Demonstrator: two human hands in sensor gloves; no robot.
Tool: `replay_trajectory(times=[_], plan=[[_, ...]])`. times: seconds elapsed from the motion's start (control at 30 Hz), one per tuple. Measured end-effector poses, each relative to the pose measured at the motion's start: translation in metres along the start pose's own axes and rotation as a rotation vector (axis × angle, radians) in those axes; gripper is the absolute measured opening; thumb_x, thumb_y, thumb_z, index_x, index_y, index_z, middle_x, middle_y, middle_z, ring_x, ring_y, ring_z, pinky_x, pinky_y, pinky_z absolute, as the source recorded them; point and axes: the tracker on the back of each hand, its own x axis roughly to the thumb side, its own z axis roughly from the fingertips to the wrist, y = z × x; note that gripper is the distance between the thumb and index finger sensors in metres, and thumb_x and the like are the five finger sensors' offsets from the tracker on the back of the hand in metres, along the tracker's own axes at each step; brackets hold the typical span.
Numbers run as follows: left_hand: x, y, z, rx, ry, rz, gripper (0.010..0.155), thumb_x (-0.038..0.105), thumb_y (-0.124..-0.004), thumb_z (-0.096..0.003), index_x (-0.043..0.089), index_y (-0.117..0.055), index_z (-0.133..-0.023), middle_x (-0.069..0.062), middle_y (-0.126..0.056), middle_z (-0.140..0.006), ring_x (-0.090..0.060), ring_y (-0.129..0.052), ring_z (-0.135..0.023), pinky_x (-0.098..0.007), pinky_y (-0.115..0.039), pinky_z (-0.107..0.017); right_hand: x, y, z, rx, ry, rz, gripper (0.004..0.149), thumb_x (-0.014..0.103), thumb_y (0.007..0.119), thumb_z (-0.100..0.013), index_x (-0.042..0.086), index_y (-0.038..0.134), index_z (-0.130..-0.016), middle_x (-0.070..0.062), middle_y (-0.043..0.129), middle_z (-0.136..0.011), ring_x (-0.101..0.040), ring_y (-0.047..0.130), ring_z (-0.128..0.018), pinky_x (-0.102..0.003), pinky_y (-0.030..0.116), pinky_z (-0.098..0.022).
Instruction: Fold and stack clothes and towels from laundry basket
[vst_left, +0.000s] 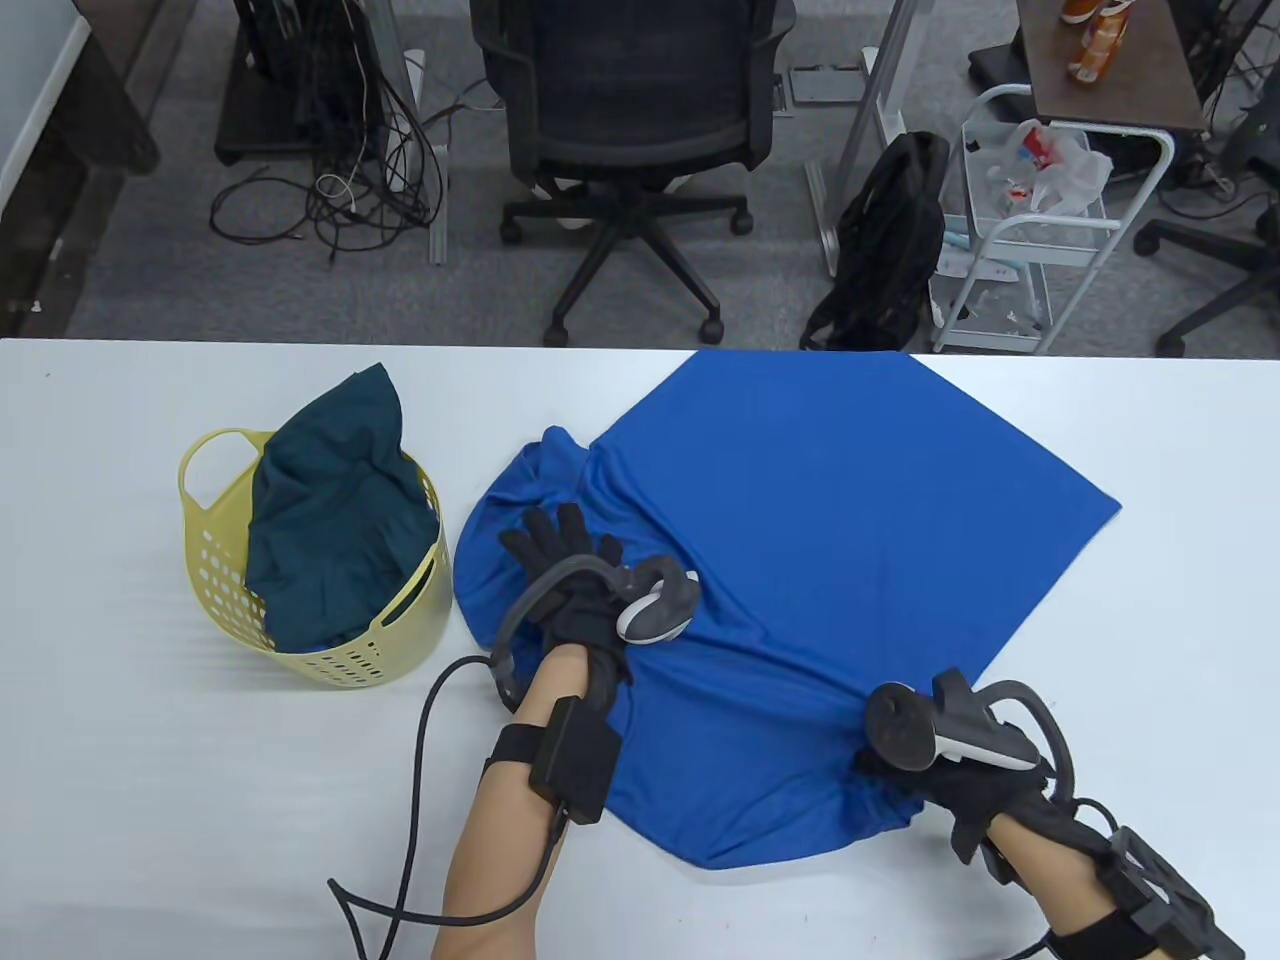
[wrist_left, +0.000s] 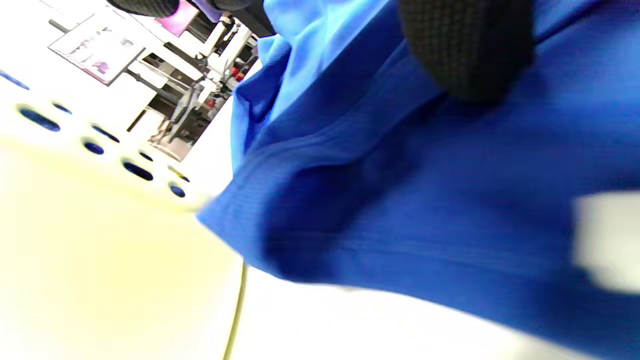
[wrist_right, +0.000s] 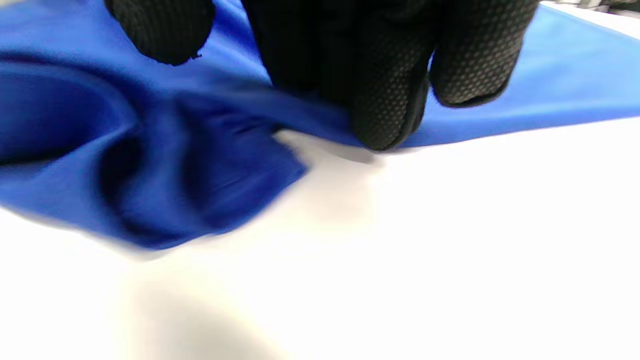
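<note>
Black office chair (vst_left: 630, 120); backpack (vst_left: 885, 245); white cart (vst_left: 1040, 230); floor cables (vst_left: 350, 180).

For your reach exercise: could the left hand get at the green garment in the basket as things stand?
Probably yes: the left hand lies flat on the blue cloth beside the basket, and the green garment sticks out uncovered.

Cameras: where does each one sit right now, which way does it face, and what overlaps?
Table view: overhead, facing down at the shirt, basket and both forearms.
Left wrist view: low at the left hand, facing along the shirt toward the basket wall; one fingertip shows.
Right wrist view: under the right hand, facing the shirt's edge; fingers show.
All share the shirt.
</note>
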Motion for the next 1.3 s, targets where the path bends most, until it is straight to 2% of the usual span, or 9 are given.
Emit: replay_trajectory(times=[0.17, 0.27, 0.37, 0.67, 0.9, 1.0, 1.07, 1.17, 1.3], plan=[[0.001, -0.001, 0.045, 0.062, -0.191, 0.528, 0.1, 0.066, -0.062, -0.0515, 0.015, -0.016, -0.123, -0.042, -0.018, -0.123, -0.072, -0.042, -0.106, -0.076, -0.058, -0.071, -0.052, -0.025, -0.042, -0.215, 0.267, -0.07, 0.072, 0.047, 0.064, -0.061, 0.011, 0.043, -0.119, -0.023, 0.039, -0.123, -0.05, 0.049, -0.109, -0.075, 0.047, -0.072], [0.021, -0.015, 0.059, -0.187, -0.406, 0.657, 0.105, 0.07, -0.057, -0.0519, 0.012, -0.004, -0.122, -0.047, -0.009, -0.12, -0.079, -0.035, -0.101, -0.078, -0.055, -0.071, -0.09, -0.011, -0.08, 0.026, 0.44, -0.289, 0.075, 0.049, 0.058, -0.061, 0.019, 0.018, -0.117, -0.013, 0.008, -0.121, -0.045, 0.013, -0.11, -0.075, 0.028, -0.075], [0.035, -0.028, 0.058, -0.226, -0.447, 0.592, 0.107, 0.069, -0.059, -0.0528, 0.013, 0.006, -0.117, -0.047, 0.001, -0.115, -0.08, -0.025, -0.098, -0.079, -0.048, -0.07, -0.104, 0.009, -0.087, 0.115, 0.52, -0.364, 0.073, 0.051, 0.055, -0.06, 0.024, 0.013, -0.114, -0.008, 0.005, -0.119, -0.041, 0.012, -0.108, -0.075, 0.03, -0.075], [0.022, -0.02, 0.013, -0.058, -0.435, 0.532, 0.101, 0.063, -0.062, -0.0424, 0.03, 0.001, -0.114, -0.029, 0.002, -0.12, -0.062, -0.011, -0.106, -0.077, -0.035, -0.075, -0.076, 0.013, -0.032, 0.058, 0.512, -0.104, 0.08, 0.052, 0.058, -0.061, 0.002, 0.037, -0.12, -0.041, 0.045, -0.115, -0.063, 0.061, -0.095, -0.067, 0.064, -0.066], [-0.016, -0.042, 0.019, -0.037, -0.31, 0.504, 0.092, 0.055, -0.069, -0.0507, 0.027, -0.013, -0.119, -0.032, -0.007, -0.122, -0.063, -0.019, -0.107, -0.073, -0.041, -0.075, -0.042, 0.017, 0.025, 0.071, 0.21, -0.213, 0.074, 0.051, 0.06, -0.061, 0.002, 0.053, -0.117, -0.035, 0.066, -0.107, -0.047, 0.083, -0.083, -0.059, 0.073, -0.06], [-0.02, -0.06, 0.042, -0.031, -0.368, 0.619, 0.094, 0.056, -0.065, -0.0552, 0.015, -0.011, -0.12, -0.039, -0.006, -0.119, -0.066, -0.022, -0.105, -0.073, -0.044, -0.074, -0.057, 0.014, 0.035, -0.071, 0.218, -0.286, 0.073, 0.048, 0.062, -0.062, 0.007, 0.044, -0.119, -0.031, 0.055, -0.115, -0.05, 0.072, -0.095, -0.065, 0.064, -0.067], [-0.019, -0.078, 0.057, -0.07, -0.399, 0.693, 0.098, 0.06, -0.063, -0.0538, 0.012, -0.008, -0.12, -0.04, -0.006, -0.119, -0.067, -0.021, -0.105, -0.074, -0.043, -0.074, -0.08, 0.02, 0.033, -0.149, 0.299, -0.315, 0.077, 0.046, 0.065, -0.061, 0.011, 0.032, -0.12, -0.027, 0.031, -0.123, -0.057, 0.041, -0.108, -0.077, 0.043, -0.071], [-0.017, -0.097, 0.072, -0.133, -0.381, 0.64, 0.101, 0.063, -0.06, -0.0535, 0.011, -0.001, -0.118, -0.042, -0.001, -0.117, -0.067, -0.017, -0.104, -0.075, -0.041, -0.074, -0.097, 0.034, 0.023, 0.088, 0.408, -0.388, 0.084, 0.05, 0.062, -0.061, 0.014, 0.009, -0.116, -0.021, -0.005, -0.116, -0.054, 0.0, -0.102, -0.077, 0.026, -0.073], [-0.023, -0.117, 0.089, -0.143, -0.392, 0.644, 0.105, 0.067, -0.059, -0.0508, 0.012, 0.001, -0.117, -0.042, -0.002, -0.117, -0.067, -0.018, -0.105, -0.074, -0.042, -0.074, -0.095, 0.051, 0.019, 0.143, 0.404, -0.369, 0.089, 0.052, 0.064, -0.058, 0.01, 0.011, -0.115, -0.026, 0.001, -0.116, -0.057, 0.007, -0.101, -0.076, 0.032, -0.074]])
